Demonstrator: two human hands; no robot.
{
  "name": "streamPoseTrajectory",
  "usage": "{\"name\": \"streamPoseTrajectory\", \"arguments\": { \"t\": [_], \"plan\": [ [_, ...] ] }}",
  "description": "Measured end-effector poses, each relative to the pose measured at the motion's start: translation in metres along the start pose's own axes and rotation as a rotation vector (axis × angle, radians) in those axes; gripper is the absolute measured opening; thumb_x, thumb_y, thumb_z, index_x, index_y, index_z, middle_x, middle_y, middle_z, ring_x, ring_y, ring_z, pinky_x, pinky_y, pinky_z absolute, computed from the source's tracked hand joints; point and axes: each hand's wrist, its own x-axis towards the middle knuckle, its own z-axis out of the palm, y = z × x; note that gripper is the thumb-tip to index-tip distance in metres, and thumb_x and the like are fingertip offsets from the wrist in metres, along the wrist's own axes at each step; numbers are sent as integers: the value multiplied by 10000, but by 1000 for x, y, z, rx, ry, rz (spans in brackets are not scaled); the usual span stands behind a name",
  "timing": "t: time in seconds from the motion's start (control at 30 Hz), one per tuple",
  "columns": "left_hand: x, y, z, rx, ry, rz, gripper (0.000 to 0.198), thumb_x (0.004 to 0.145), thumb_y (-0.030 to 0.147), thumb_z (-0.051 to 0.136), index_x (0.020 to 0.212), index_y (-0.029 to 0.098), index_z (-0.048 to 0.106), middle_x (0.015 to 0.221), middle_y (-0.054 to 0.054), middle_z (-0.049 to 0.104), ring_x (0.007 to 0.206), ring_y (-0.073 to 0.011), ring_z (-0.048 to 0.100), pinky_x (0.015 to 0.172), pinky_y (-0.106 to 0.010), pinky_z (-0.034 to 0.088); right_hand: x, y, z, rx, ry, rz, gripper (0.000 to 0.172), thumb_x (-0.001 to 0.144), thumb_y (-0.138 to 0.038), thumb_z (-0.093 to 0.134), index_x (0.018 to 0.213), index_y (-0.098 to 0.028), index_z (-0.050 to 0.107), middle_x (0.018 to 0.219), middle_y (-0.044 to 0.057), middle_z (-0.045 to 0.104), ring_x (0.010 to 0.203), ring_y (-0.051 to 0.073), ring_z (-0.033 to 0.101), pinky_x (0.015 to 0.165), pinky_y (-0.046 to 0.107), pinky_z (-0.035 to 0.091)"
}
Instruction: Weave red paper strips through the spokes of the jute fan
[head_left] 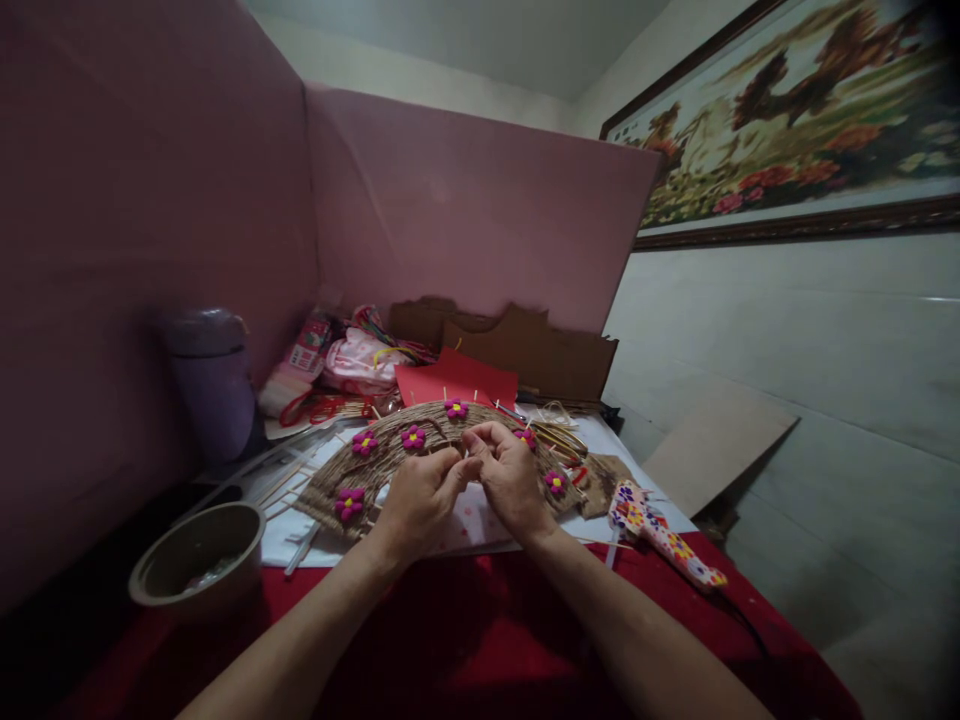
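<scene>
A fan-shaped piece of brown twine (409, 418) lies on the table, with several magenta flowers with yellow centres on it and thin sticks poking out along its curved edge. Over its inner edge, my left hand (424, 500) is closed, thumb and fingers pinched together. My right hand (510, 480) is pinched too, its fingertips meeting those of the left. Whatever sits between the fingertips is too small and hidden to make out. One magenta flower (526, 438) shows just behind the right hand.
A bowl (199, 560) and a purple flask (214, 390) stand at the left. A flower-patterned glue gun (667, 535) lies at the right. Behind are red paper (457, 376), bagged supplies (364, 360) and torn cardboard (532, 350). Red cloth (480, 640) covers the near table.
</scene>
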Motion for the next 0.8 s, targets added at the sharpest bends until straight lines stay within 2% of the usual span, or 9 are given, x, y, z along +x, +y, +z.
{"name": "streamPoseTrajectory", "arguments": {
  "t": [0.1,0.2,0.3,0.5,0.67,0.8],
  "plan": [
    [0,-1,1,-2,16,-9,371,877,412,387,626,180,532,562,5,520,537,-129,455,542,-254,294,1,1,0,28,12,15,239,796,-414,555,751,-179,543,609,-22,541,512,121,521,463,219,409],
    [0,-3,2,-34,-15,-14,413,879,448,367,613,181,536,546,2,516,525,-132,457,528,-255,289,2,4,0,10,44,-8,248,795,-423,566,741,-182,542,601,-20,543,517,122,521,464,217,408],
    [1,-3,5,-58,-30,-28,391,868,443,393,609,183,526,544,6,506,524,-131,447,518,-253,283,2,5,-1,39,23,-20,253,801,-433,566,749,-187,535,579,-26,538,501,122,521,463,219,410],
    [2,-1,4,-105,54,-38,327,868,379,405,605,191,456,563,22,467,538,-123,411,528,-251,289,2,1,-2,1,30,-41,273,852,-422,497,734,-182,548,552,-37,495,466,99,461,433,205,362],
    [3,1,1,-198,126,-78,295,847,341,437,591,195,422,536,38,422,519,-116,379,509,-248,285,1,-2,-4,17,-58,-77,219,861,-358,482,797,-173,579,608,-27,501,523,105,482,462,206,377],
    [4,3,-2,-323,166,-110,230,816,325,481,638,180,491,550,38,445,522,-112,397,502,-238,309,1,-2,-6,-55,-132,-179,105,822,-223,513,832,-166,600,671,-8,553,598,113,512,545,219,409]
  ]
}}
